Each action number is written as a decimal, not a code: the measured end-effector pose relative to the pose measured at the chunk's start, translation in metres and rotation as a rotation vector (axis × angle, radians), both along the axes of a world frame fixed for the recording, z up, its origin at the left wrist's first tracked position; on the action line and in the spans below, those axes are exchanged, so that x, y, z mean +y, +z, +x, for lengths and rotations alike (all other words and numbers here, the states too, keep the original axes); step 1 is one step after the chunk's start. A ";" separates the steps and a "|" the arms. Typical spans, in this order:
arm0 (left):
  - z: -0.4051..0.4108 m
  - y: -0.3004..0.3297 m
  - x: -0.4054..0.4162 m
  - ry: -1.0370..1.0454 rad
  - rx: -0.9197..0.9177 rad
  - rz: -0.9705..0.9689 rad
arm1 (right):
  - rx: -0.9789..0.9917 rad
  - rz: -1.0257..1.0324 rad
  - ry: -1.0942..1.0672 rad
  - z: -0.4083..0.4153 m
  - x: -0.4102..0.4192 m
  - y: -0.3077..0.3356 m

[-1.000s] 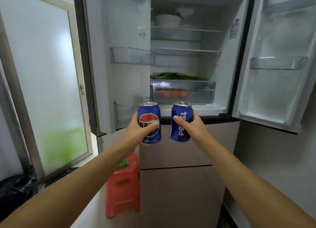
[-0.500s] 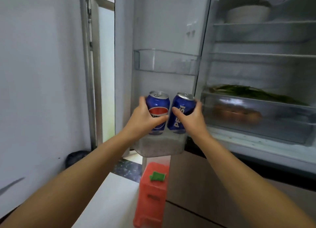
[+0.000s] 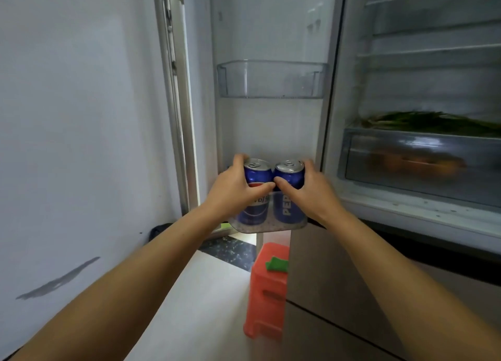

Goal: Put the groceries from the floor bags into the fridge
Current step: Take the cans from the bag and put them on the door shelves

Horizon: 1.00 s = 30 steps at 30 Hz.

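Left hand [image 3: 235, 187] grips the left Pepsi can [image 3: 257, 198]; right hand [image 3: 309, 187] grips the right Pepsi can [image 3: 289, 195]. Both cans stand upright, side by side, touching, lower halves inside the clear lower door bin [image 3: 271, 226]. Upper door bin [image 3: 271, 79] at 12 o'clock; red stool [image 3: 267, 293] at 6.

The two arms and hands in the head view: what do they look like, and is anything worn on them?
Both forearms are bare up to the frame edge: no sleeves show. The left hand and right hand wear no gloves, and I see no rings, watch or bracelet on either wrist. The fingernails look short and unpainted.
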<state>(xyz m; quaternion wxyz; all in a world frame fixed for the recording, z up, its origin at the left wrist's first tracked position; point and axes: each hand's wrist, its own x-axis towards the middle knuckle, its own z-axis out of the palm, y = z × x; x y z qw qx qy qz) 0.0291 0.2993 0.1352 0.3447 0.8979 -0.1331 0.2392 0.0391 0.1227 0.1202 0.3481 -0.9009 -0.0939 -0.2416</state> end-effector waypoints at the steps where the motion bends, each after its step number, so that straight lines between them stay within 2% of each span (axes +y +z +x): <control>1: -0.001 -0.001 0.000 -0.012 -0.003 -0.011 | 0.007 0.015 0.010 -0.002 0.001 0.000; 5: -0.017 -0.002 0.005 -0.092 -0.036 -0.059 | -0.058 0.048 0.009 -0.011 0.006 -0.003; 8: -0.042 -0.008 0.023 -0.077 -0.107 -0.015 | -0.237 -0.003 -0.048 -0.029 0.026 -0.006; 11: -0.072 -0.020 0.061 -0.084 -0.099 0.034 | -0.396 -0.057 0.024 -0.055 0.069 -0.010; 13: -0.093 -0.030 0.100 -0.075 -0.067 0.056 | -0.419 -0.097 0.129 -0.072 0.109 -0.014; 16: -0.135 -0.047 0.176 0.004 0.010 0.031 | -0.380 -0.124 0.267 -0.097 0.182 -0.026; 19: -0.191 -0.070 0.270 0.143 0.126 0.042 | -0.254 -0.144 0.415 -0.126 0.267 -0.049; 24: -0.296 -0.114 0.431 0.379 0.307 0.020 | 0.132 -0.410 0.708 -0.182 0.407 -0.105; 30: -0.403 -0.193 0.550 0.635 0.482 -0.173 | 0.283 -0.647 0.885 -0.237 0.525 -0.179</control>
